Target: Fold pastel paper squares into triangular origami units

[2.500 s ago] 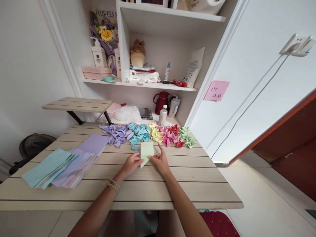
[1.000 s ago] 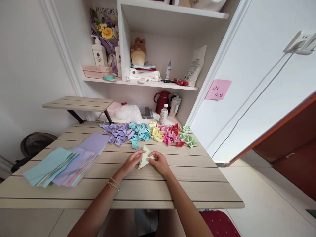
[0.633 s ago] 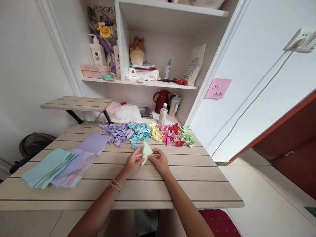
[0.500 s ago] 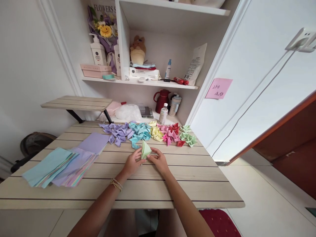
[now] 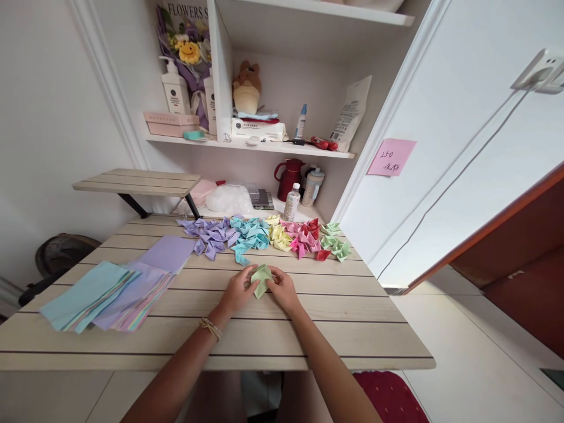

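- Slatted desk (image 5: 352, 336), white shelving (image 5: 291, 76) behind.
- Left hand (image 5: 238, 292) and right hand (image 5: 282, 289), half-curled, pinch green origami paper (image 5: 261, 284) between the desk's front and back edges.
- A triangle a second ago, it's now diamond-shaped: seemingly one fold further.

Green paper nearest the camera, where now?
Head view, slightly left of centre: the green paper is held between the left hand and right hand, on the near side of the blue folded papers.

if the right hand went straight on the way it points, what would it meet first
The green paper the right hand holds comes first; beyond that, probably the blue folded papers, though depth is unclear.
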Motion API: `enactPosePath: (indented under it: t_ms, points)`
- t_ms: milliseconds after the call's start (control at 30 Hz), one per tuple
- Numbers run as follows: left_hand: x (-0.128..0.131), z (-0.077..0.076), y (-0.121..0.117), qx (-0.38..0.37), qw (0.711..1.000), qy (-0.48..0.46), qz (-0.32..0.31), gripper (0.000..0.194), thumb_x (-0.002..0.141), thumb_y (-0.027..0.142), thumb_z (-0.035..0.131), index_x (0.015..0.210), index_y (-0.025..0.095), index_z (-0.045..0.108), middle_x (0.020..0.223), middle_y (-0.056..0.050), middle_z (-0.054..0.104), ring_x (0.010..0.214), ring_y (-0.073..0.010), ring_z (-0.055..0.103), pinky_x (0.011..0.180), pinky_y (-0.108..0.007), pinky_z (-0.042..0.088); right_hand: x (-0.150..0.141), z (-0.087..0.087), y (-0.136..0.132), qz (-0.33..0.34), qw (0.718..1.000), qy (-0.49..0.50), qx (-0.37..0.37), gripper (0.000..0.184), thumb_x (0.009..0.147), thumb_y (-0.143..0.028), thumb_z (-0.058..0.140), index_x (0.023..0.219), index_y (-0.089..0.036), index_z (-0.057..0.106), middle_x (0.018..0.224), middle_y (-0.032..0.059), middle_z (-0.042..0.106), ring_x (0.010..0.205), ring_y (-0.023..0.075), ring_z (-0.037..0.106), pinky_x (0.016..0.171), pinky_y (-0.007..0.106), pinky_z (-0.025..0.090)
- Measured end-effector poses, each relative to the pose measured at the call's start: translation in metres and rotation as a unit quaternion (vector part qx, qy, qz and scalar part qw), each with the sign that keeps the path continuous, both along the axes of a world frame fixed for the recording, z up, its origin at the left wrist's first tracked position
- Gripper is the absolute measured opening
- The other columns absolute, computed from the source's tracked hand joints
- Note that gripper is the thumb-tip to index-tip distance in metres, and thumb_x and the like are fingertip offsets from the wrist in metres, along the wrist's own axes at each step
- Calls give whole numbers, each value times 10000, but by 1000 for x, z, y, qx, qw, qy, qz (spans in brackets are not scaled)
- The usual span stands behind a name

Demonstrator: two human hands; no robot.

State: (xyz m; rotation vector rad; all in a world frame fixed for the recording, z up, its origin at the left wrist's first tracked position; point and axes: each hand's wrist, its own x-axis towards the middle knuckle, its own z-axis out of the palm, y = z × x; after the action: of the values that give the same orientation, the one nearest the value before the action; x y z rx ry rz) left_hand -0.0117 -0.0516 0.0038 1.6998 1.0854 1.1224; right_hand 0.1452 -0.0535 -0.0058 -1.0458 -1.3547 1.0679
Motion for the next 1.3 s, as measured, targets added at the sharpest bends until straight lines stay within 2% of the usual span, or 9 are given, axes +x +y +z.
enactPosePath:
  t_ms: [167, 300, 400, 500, 633, 900, 1033, 1167, 1300]
  points:
    - [-1, -1, 2, 39, 998, 28, 33, 393, 731, 151, 521, 1116, 195, 586, 994, -66, 682, 834, -193, 652, 695, -268, 527, -8, -1, -1, -38, 998, -42, 29, 373, 634, -138, 503, 968, -207, 654, 957, 22, 688, 852, 201, 624, 765, 317, 496]
    - [-2, -2, 4, 4, 1000, -19, 24, 340, 706, 137, 528, 1021, 164, 654, 895, -63, 711, 750, -189, 662, 656, -266, 526, -10, -3, -1, -41, 994, 96, -23, 261, 626, -167, 547, 853, -198, 673, 939, 39, 695, 825, 210, 634, 724, 322, 501]
    - [-2, -3, 5, -66, 992, -111, -14, 297, 653, 178, 614, 939, 131, 678, 898, -86, 714, 803, -219, 665, 683, -298, 535, -4, -2, -1, -17, 975, 206, -80, 163, 586, -184, 641, 748, -192, 664, 937, 51, 697, 771, 214, 646, 664, 317, 507]
    - [-3, -3, 8, -130, 976, -173, -24, 317, 556, 226, 719, 851, 113, 689, 851, -99, 722, 794, -242, 669, 703, -342, 540, 5, 1, -1, 24, 961, 251, -113, 178, 548, -187, 713, 717, -183, 658, 890, 51, 704, 728, 196, 651, 664, 307, 504]
    - [-11, -1, 12, -143, 970, -197, 7, 322, 499, 276, 768, 769, 116, 692, 783, -94, 726, 783, -245, 672, 738, -360, 530, 17, 6, -2, 93, 957, 230, -149, 263, 520, -194, 764, 765, -161, 675, 820, 54, 707, 740, 181, 653, 718, 306, 500]
    - [-20, 2, 15, -188, 966, -176, -29, 377, 443, 294, 811, 748, 107, 693, 721, -81, 720, 629, -197, 661, 627, -331, 538, 30, 11, -1, 94, 979, 133, -126, 278, 518, -278, 782, 752, -158, 693, 746, 40, 700, 665, 167, 643, 663, 310, 517]
    - [-22, 6, 14, -182, 967, -180, -7, 313, 461, 289, 807, 694, 117, 687, 681, -53, 713, 594, -162, 643, 597, -281, 529, 34, 15, -2, 95, 982, 112, -120, 282, 495, -308, 804, 708, -156, 696, 688, 28, 689, 617, 154, 628, 641, 301, 515]
    - [-22, 9, 12, -164, 971, -174, 8, 272, 544, 341, 763, 675, 121, 673, 644, -37, 696, 588, -164, 635, 617, -296, 534, 34, 17, -3, 72, 984, 103, -129, 297, 541, -385, 779, 696, -148, 692, 641, 25, 668, 582, 144, 609, 613, 285, 513]
    - [-19, 7, 11, -142, 976, -167, 4, 267, 625, 354, 706, 744, 122, 646, 683, -41, 688, 618, -165, 633, 601, -288, 534, 29, 18, -2, 60, 983, 124, -120, 329, 579, -414, 754, 760, -160, 650, 579, 1, 632, 519, 127, 580, 540, 257, 496]
